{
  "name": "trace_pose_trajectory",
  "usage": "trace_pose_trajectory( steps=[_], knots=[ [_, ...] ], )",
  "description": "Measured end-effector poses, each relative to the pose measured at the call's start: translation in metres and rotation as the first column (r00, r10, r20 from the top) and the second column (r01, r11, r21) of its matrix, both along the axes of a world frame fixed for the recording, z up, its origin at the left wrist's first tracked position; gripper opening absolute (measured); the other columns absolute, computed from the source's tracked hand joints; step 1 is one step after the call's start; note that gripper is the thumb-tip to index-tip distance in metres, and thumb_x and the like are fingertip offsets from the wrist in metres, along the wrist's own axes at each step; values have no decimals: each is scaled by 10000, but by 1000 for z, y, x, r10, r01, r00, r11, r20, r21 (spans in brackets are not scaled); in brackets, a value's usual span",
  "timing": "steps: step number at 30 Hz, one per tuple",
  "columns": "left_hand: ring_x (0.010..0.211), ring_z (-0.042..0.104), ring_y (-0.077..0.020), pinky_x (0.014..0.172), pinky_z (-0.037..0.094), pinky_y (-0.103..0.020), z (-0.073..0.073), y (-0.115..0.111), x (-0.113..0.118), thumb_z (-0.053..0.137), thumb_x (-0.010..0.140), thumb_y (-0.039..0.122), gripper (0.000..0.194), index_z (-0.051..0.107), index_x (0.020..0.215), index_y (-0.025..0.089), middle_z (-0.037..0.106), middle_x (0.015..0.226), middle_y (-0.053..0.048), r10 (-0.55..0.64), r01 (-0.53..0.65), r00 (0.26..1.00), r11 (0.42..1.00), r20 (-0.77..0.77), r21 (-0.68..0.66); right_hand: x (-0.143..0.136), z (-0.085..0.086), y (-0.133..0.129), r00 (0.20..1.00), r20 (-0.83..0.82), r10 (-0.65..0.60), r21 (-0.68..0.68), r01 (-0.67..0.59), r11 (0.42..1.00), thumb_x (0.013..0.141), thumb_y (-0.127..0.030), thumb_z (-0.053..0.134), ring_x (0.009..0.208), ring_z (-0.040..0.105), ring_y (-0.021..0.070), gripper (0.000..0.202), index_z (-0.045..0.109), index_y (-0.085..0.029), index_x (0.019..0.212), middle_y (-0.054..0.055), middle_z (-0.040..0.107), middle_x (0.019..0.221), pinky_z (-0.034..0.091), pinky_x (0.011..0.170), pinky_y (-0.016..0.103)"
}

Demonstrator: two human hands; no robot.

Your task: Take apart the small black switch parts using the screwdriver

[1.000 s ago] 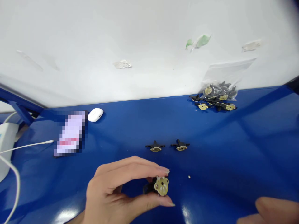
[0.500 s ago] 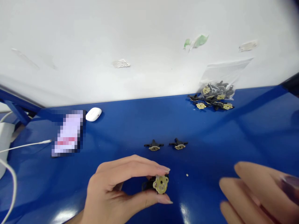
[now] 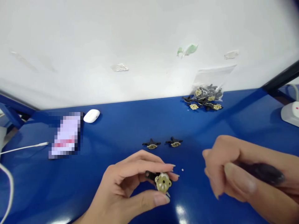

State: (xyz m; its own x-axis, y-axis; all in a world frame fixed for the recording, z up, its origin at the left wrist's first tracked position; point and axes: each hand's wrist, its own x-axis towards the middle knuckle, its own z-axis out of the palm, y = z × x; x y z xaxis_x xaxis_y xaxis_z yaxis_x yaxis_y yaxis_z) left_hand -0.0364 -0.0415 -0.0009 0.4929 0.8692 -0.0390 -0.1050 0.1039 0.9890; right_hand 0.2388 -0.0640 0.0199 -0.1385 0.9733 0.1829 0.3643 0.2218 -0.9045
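Observation:
Between the thumb and fingers of my left hand is a small black part with a round yellowish disc facing up. My right hand, somewhat blurred, is closed around a dark handle-like tool at the right, apart from the left hand. The tool's tip cannot be made out. Beyond the left hand, two similar black parts lie on the blue table, one on the left and one on the right. A tiny pale piece lies between my hands.
A clear bag of similar parts leans on the white wall, with several loose ones before it. A phone with a blurred screen, a white case and a white cable lie left. A white device stands at the right edge.
My right hand has moved inward and turned, showing the dark tool more clearly. My left fingers have shifted around the part, which is tilted differently. The camera view has shifted slightly.

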Motion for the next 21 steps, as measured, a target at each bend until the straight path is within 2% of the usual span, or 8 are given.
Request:
trace_pose_trajectory(
  steps=[1,2,5,9,11,15,18,21],
  knots=[
    [1043,887,-290,845,766,-325,-1,-1,-1,934,999,312,310,925,1304,367,820,1232,-107,-2,3,1000,1000,12,-24,-6,5,2,998,-65,3,1,-3,1000,1109,-609,654,349,382,197,407,749,-380,786,-8,499,530,204,268,374],
    [1029,875,-278,808,759,-306,-2,-1,-2,911,1021,341,331,906,1350,369,798,1227,-110,-3,4,1000,999,20,-35,-10,8,4,993,-111,-25,-14,23,1000,1112,-604,652,380,381,195,409,755,-370,792,-5,491,543,210,292,374],
    [892,820,-187,724,708,-205,-2,0,-3,853,1066,334,440,813,1501,390,793,1096,-77,23,-23,1000,1000,21,-14,-14,7,13,973,-224,-48,-64,35,997,1120,-525,672,449,445,183,332,777,-345,862,-1,537,603,318,373,359],
    [762,768,-121,687,664,-142,2,3,-4,802,1107,328,288,829,1384,402,826,1038,-42,80,-80,997,997,2,-10,-3,-8,33,942,-322,-97,-33,91,995,1154,-530,644,639,631,219,466,766,-286,776,32,614,672,471,597,392],
    [754,759,-118,668,659,-135,3,4,-4,787,1116,328,206,870,1293,392,832,1066,-46,97,-96,995,995,-35,41,5,-17,44,937,-329,-122,3,130,991,1169,-528,628,733,621,231,530,766,-261,732,57,630,716,425,652,408],
    [727,770,-127,652,691,-171,3,4,-5,753,1121,300,246,915,1279,397,812,1146,-61,133,-99,976,976,-171,192,15,-28,52,914,-360,-186,7,202,979,1179,-505,626,622,444,193,556,716,-250,693,19,520,658,300,621,428],
    [701,785,-107,673,689,-138,2,4,-5,746,1109,220,350,883,1335,450,836,1063,-8,186,-132,963,956,-194,261,14,-21,47,968,-195,-158,114,183,977,1207,-428,589,580,393,169,481,721,-259,777,-13,496,652,289,606,412],
    [787,816,-124,728,695,-137,2,5,-5,770,1081,178,311,925,1218,411,848,1035,-9,187,-119,961,946,-206,303,4,-5,41,979,200,30,245,-80,966,1193,-315,575,583,479,157,369,696,-252,850,-23,556,672,360,597,370]
  ],
)
